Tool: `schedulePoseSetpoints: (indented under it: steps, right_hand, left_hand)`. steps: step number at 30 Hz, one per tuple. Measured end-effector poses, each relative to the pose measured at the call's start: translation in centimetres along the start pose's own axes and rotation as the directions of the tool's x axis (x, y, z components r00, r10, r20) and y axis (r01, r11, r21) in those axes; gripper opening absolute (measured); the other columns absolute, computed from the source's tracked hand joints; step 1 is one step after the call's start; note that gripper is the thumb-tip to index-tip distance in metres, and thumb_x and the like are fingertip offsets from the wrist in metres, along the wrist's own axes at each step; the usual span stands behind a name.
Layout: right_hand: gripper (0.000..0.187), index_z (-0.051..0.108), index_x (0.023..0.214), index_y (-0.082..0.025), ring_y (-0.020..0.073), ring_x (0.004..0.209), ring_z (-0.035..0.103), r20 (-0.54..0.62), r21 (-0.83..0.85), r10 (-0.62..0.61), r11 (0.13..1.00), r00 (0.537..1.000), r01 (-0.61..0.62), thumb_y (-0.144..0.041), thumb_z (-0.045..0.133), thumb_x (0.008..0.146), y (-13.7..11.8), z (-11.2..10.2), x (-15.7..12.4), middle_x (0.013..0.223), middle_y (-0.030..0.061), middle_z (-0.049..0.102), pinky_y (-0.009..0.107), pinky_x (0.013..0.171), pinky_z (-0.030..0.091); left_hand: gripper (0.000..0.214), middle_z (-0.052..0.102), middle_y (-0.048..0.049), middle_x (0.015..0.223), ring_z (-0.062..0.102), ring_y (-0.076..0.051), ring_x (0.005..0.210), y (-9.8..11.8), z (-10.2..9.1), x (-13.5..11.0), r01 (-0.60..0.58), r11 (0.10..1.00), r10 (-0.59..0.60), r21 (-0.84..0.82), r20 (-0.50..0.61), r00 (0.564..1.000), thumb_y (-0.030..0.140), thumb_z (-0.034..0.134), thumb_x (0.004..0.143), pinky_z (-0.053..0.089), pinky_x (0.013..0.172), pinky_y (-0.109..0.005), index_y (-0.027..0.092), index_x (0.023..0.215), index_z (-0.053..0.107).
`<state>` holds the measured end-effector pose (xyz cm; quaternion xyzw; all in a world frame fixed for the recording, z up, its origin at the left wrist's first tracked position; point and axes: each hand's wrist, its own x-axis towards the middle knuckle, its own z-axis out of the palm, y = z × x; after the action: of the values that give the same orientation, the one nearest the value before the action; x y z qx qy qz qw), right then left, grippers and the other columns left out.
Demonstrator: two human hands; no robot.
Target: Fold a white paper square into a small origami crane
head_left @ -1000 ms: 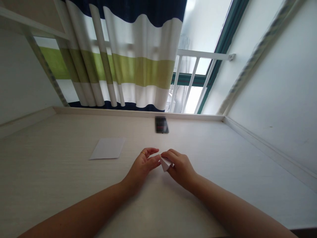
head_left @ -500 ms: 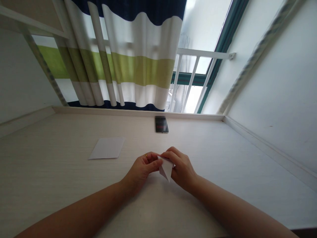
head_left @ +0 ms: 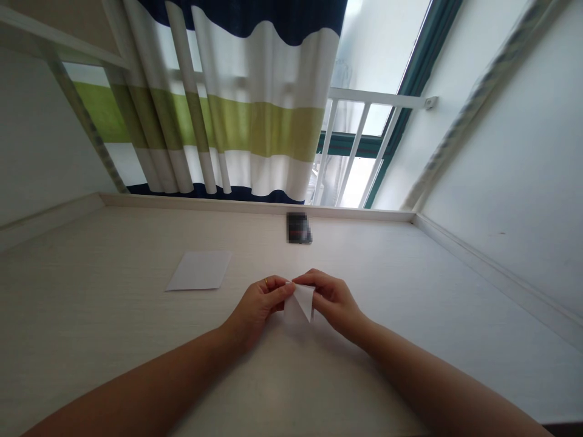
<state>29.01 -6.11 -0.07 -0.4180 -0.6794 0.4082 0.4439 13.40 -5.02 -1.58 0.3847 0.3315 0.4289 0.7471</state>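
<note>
A small folded white paper [head_left: 298, 309] hangs point-down between both hands, just above the pale wooden desk [head_left: 113, 340]. My left hand [head_left: 259, 306], with a gold ring on one finger, pinches the paper's upper left edge. My right hand [head_left: 334, 300] pinches its upper right corner with thumb and forefinger. Both hands are closed on the paper, near the middle of the desk.
A flat white sheet [head_left: 199, 270] lies on the desk to the left of my hands. A small dark blurred object [head_left: 299, 227] stands at the desk's back edge. Behind it hang a striped curtain [head_left: 237, 103] and a window with white bars [head_left: 359, 145]. Walls close both sides.
The paper, a small tight wedge between my fingertips a second ago, has been opened out and now hangs as a larger flap; my hands rose slightly and drew closer.
</note>
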Motion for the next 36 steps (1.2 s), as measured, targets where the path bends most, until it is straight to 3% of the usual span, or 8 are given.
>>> schedulePoseSetpoints:
  steps: [3, 5, 9, 15, 28, 36]
  right_hand:
    - [0.024, 0.065, 0.086, -0.017, 0.0156, 0.077, 0.054, 0.018, 0.238, 0.160, 0.958, 0.987, -0.160, -0.016, 0.048, 0.069, 0.0, -0.5, 0.3, 0.083, 0.0045, 0.061, 0.029, 0.070, 0.043]
    - [0.022, 0.066, 0.082, -0.015, 0.0146, 0.073, 0.054, 0.026, 0.302, 0.226, 0.927, 0.974, -0.223, -0.023, 0.048, 0.072, -0.1, -0.7, 0.5, 0.081, 0.0053, 0.062, 0.029, 0.069, 0.043]
    - [0.024, 0.066, 0.076, -0.014, 0.0118, 0.065, 0.051, 0.092, 0.227, 0.278, 0.929, 0.956, -0.292, -0.034, 0.053, 0.074, -0.3, -0.5, 0.7, 0.071, 0.0033, 0.060, 0.026, 0.062, 0.041]
    - [0.019, 0.065, 0.071, -0.014, 0.0100, 0.059, 0.049, 0.087, 0.112, 0.344, 0.929, 0.935, -0.352, -0.033, 0.062, 0.067, 0.3, -0.1, 0.7, 0.065, 0.0008, 0.059, 0.024, 0.058, 0.039]
    - [0.017, 0.066, 0.066, -0.013, 0.0113, 0.059, 0.051, 0.043, 0.167, 0.377, 0.910, 0.925, -0.378, -0.029, 0.062, 0.064, 0.2, 0.0, 0.7, 0.063, 0.0018, 0.061, 0.026, 0.060, 0.041]
    - [0.013, 0.062, 0.058, -0.013, 0.0087, 0.053, 0.046, 0.049, 0.237, 0.417, 0.878, 0.908, -0.416, -0.024, 0.060, 0.063, 0.0, 0.7, 0.4, 0.056, -0.0011, 0.056, 0.024, 0.055, 0.036]
  left_hand:
    - [0.020, 0.060, 0.0004, 0.062, 0.054, -0.010, 0.058, 0.4, -0.2, 0.2, -0.027, 0.997, 0.029, 0.074, -0.025, 0.999, 0.030, 0.069, 0.060, 0.041, 0.060, -0.022, 0.013, 0.068, 0.059]
    - [0.021, 0.060, 0.0000, 0.063, 0.054, -0.010, 0.060, 0.5, -0.4, 0.3, -0.050, 0.989, 0.054, 0.140, -0.031, 0.998, 0.031, 0.068, 0.060, 0.041, 0.062, -0.022, 0.013, 0.068, 0.059]
    - [0.024, 0.058, 0.0012, 0.059, 0.050, -0.010, 0.056, 0.3, -0.7, 0.6, -0.097, 0.950, 0.116, 0.295, -0.046, 0.992, 0.035, 0.068, 0.059, 0.038, 0.057, -0.022, 0.014, 0.067, 0.059]
    - [0.026, 0.056, 0.0012, 0.059, 0.048, -0.010, 0.055, 0.1, -0.8, 0.6, -0.115, 0.896, 0.148, 0.429, -0.044, 0.988, 0.037, 0.067, 0.060, 0.035, 0.054, -0.021, 0.013, 0.067, 0.059]
    - [0.026, 0.058, 0.0003, 0.058, 0.048, -0.010, 0.054, 0.0, -0.8, 0.6, -0.106, 0.915, 0.127, 0.390, -0.029, 0.992, 0.039, 0.063, 0.063, 0.036, 0.055, -0.022, 0.014, 0.067, 0.061]
    - [0.023, 0.051, 0.0031, 0.052, 0.042, -0.008, 0.049, 0.2, -0.4, 0.4, -0.094, 0.917, 0.119, 0.388, -0.041, 0.992, 0.037, 0.062, 0.064, 0.030, 0.049, -0.020, 0.014, 0.063, 0.058]
